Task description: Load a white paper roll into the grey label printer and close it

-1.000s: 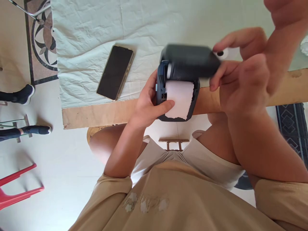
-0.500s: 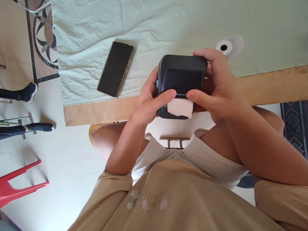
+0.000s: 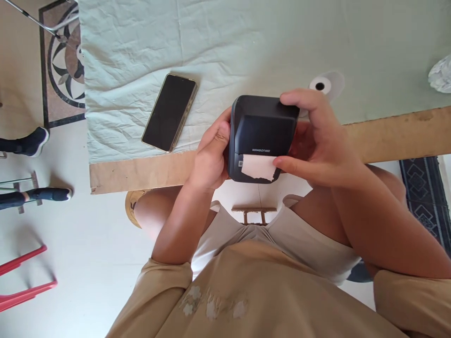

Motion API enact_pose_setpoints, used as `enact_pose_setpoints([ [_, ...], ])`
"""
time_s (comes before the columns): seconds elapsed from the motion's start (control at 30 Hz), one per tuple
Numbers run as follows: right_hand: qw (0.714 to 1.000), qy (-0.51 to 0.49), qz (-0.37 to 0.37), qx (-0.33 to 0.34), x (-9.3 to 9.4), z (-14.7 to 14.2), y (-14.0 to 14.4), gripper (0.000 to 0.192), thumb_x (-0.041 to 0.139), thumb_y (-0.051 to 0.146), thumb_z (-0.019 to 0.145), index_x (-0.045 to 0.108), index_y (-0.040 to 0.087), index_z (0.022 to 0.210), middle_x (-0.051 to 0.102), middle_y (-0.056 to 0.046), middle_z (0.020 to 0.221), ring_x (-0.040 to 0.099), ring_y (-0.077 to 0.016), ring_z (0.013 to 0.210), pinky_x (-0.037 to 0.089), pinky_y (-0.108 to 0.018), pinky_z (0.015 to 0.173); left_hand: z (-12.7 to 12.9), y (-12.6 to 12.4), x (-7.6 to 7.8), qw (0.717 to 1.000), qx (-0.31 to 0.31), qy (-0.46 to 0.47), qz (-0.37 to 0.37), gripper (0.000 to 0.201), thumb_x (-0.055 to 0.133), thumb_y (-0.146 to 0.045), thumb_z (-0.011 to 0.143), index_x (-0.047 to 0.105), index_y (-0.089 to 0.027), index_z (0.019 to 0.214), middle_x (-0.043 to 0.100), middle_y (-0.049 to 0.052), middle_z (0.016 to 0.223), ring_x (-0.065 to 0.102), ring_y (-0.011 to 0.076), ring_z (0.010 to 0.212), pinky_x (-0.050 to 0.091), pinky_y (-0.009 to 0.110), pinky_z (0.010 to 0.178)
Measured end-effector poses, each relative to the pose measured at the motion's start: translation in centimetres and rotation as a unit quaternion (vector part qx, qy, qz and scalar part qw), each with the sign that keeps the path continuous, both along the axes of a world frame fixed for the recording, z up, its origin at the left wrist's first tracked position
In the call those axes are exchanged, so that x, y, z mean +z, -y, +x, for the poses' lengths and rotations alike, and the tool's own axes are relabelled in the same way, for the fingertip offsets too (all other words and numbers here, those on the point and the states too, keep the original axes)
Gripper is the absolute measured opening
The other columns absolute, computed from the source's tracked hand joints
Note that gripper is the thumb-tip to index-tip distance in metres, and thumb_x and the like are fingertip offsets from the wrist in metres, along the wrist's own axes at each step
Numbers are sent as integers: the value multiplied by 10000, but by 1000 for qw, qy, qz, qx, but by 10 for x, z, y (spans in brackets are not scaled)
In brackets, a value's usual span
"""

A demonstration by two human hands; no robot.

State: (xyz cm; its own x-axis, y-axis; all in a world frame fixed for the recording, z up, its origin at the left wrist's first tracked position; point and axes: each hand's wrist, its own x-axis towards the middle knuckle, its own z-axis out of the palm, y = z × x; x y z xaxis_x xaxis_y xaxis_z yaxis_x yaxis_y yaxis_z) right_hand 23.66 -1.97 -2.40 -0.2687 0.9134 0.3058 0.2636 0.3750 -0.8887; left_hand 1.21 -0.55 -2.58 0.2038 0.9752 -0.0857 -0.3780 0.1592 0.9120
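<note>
A black label printer (image 3: 265, 134) is held up over the table's near edge, between my two hands. A torn-edged strip of white paper (image 3: 257, 168) sticks out of its front slot and lies over its lower face. My left hand (image 3: 213, 152) is closed around the printer's left side, thumb along that side. On the right side, my right hand (image 3: 317, 136) grips the printer, with the index finger on the top corner and the thumb at the paper's right edge. The fingers beneath the printer are partly hidden.
A smartphone (image 3: 169, 112) with a dark screen lies on the pale green tablecloth (image 3: 218, 42) to the left. A white paper roll (image 3: 320, 85) stands behind my right hand. Crumpled clear plastic (image 3: 440, 75) sits at the far right. A wooden edge (image 3: 141, 173) borders the table.
My left thumb has moved off the printer's front to its left side, uncovering the lettering. My right thumb has shifted down onto the paper's edge. The view has shifted slightly.
</note>
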Motion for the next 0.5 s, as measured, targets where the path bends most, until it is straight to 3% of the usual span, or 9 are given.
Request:
enact_pose_setpoints([
  [0.1, 999, 7, 41, -6, 5, -1, -1, 818, 938, 520, 841, 547, 425, 1553, 532, -83, 1558, 605, -59, 766, 553, -228, 526, -1, -3, 1, 1000, 1, 13, -3, 434, 693, -715, 1040, 769, -288, 1046, 760, 41, 942, 673, 380, 1494, 659, 447, 1067],
  [0.17, 991, 16, 104, -80, 13, -5, -1, 643, 935, 544, 855, 636, 380, 1400, 631, -39, 1329, 479, -13, 630, 408, -217, 453, -2, -5, 2, 999, -23, 45, -7, 387, 757, -686, 1002, 765, -300, 1000, 799, 38, 986, 648, 386, 1527, 655, 432, 1096],
  [0.23, 974, 17, 147, -172, 23, -12, -1, 378, 826, 559, 972, 663, 333, 1228, 658, -8, 1171, 435, -5, 566, 345, -237, 451, -2, -6, 3, 995, -55, 81, -11, 349, 743, -652, 1016, 769, -304, 1007, 837, 27, 1078, 653, 373, 1538, 656, 430, 1118],
  [0.3, 958, 30, 153, -240, 32, -17, -1, 268, 656, 571, 1091, 657, 314, 1167, 668, -15, 1212, 565, -36, 603, 427, -260, 481, -2, -6, 4, 993, -73, 89, -14, 314, 694, -583, 1065, 789, -295, 1145, 849, 23, 1200, 688, 348, 1512, 661, 439, 1122],
  [0.37, 950, 65, 162, -260, 37, -20, -3, 304, 547, 601, 1133, 674, 331, 1193, 674, -31, 1265, 718, -104, 732, 525, -293, 512, -2, -5, 6, 995, -68, 68, -11, 341, 700, -548, 1072, 777, -286, 1276, 844, 25, 1291, 730, 333, 1467, 669, 442, 1114],
  [0.5, 937, 145, 224, -224, 40, -17, -8, 183, 614, 470, 1088, 728, 328, 1102, 755, 2, 998, 688, -139, 710, 511, -313, 527, -5, -4, 8, 996, -87, 25, 21, 530, 820, -625, 979, 755, -285, 1380, 798, 25, 1489, 685, 362, 1545, 618, 458, 1244],
])
